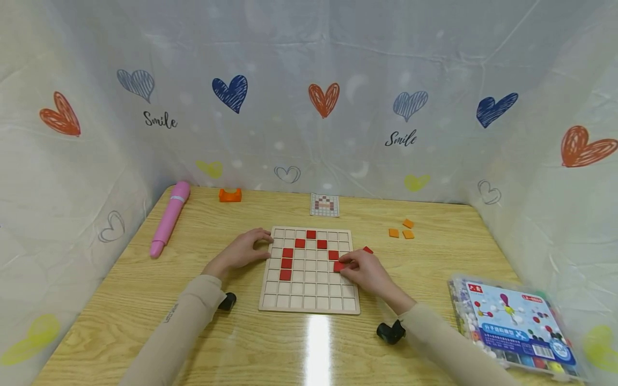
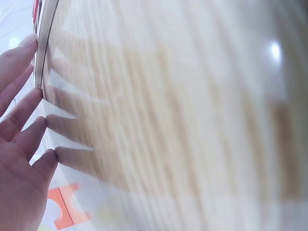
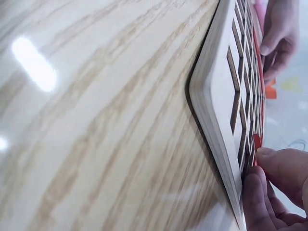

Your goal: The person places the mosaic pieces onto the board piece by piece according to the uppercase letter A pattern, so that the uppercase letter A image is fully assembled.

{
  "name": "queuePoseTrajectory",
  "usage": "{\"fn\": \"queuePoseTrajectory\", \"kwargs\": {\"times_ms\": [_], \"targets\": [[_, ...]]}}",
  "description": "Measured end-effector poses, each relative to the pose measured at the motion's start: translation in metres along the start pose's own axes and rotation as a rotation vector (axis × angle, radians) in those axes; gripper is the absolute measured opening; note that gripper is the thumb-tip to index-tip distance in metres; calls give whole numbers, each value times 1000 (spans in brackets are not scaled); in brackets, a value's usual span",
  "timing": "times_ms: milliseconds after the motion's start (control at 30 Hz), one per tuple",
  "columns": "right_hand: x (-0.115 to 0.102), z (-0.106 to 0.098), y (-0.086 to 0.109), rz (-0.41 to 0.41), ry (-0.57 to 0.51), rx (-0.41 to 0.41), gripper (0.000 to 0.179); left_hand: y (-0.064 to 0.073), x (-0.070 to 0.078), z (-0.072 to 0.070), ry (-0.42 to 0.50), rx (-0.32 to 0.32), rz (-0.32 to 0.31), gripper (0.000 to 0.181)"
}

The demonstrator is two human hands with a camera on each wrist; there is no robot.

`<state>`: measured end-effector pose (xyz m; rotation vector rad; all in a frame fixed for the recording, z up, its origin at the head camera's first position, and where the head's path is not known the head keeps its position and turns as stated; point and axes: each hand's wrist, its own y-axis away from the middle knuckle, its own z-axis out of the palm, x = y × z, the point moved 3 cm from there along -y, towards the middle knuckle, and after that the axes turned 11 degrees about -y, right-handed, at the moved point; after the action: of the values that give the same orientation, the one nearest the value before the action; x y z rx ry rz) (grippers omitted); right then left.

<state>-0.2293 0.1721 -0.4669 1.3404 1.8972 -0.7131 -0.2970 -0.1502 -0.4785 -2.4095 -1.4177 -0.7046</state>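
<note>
A square wooden grid board (image 1: 309,310) lies flat on the table, with several red square tiles (image 1: 287,263) set in its cells in an arch-like outline. My right hand (image 1: 364,269) is over the board's right side and pinches a red tile (image 3: 257,142) between thumb and finger. That tile is tilted at a cell just below another red one. At the board's left edge, my left hand (image 1: 245,249) rests with loosely bent fingers touching the rim; its fingertips (image 2: 33,94) meet the board's side in the left wrist view. One loose red tile (image 1: 368,250) is partly hidden behind my right hand.
A printed pattern card (image 1: 324,205) lies beyond the board. Three orange tiles (image 1: 408,234) are at right. A clear box of coloured pieces (image 1: 521,321) stands front right. At back left are a pink stick-like object (image 1: 170,220) and an orange holder (image 1: 230,195).
</note>
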Motion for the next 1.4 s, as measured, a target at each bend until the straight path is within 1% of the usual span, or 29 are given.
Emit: {"fn": "queuePoseTrajectory", "kwargs": {"times_ms": [167, 467, 833, 1033, 1400], "targets": [[-2, 3, -3, -33, 16, -20, 22, 0, 0, 0, -1, 2, 5, 37], [-3, 6, -7, -86, 73, -7, 20, 1, 0, 0, 4, 6, 7, 37], [-3, 8, -7, -86, 94, 5, 18, 1, 0, 0, 2, 0, 3, 37], [-3, 8, -7, -100, 98, 13, 17, 1, 1, 0, 4, 4, 0, 37], [-5, 9, -7, -99, 111, 18, 15, 3, 2, -1, -24, 12, 26, 36]]}}
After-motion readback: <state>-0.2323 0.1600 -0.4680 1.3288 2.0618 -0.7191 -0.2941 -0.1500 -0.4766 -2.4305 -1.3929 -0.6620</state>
